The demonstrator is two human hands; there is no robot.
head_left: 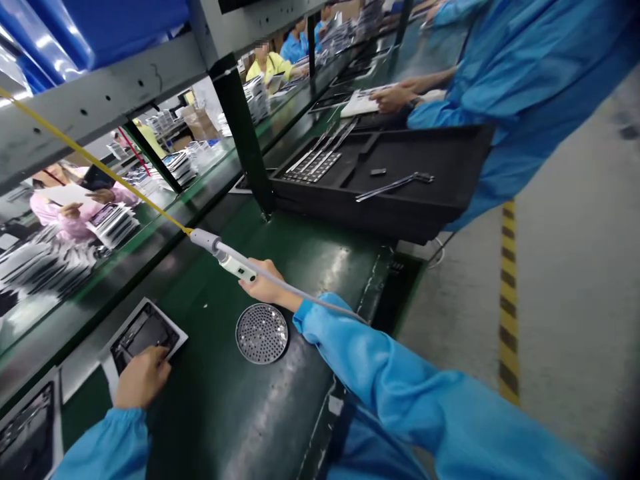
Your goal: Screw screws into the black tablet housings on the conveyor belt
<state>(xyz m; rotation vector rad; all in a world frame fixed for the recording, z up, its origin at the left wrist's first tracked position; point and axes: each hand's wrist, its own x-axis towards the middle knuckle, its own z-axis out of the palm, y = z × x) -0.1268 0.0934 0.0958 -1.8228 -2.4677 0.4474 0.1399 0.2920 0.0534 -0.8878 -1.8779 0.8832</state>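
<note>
My right hand (265,283) is closed around a white electric screwdriver (235,265), which hangs from a yellow cord and has a pale cable running back along my sleeve. Just below that hand lies a round dish (262,333) with a grid of holes and small shiny bits in it, probably screws. At the lower left, my left hand (143,377) has its fingers curled over the near edge of an opened tablet (145,333) with a white rim and dark insides. The fingertips are partly hidden.
Another opened tablet (30,427) lies at the lower left corner. A black tray (415,150) with metal strips sits ahead, beside a green post (243,133). A co-worker in blue (525,80) works beyond it. Stacked panels (55,267) line the far side; a metal beam (100,100) crosses overhead.
</note>
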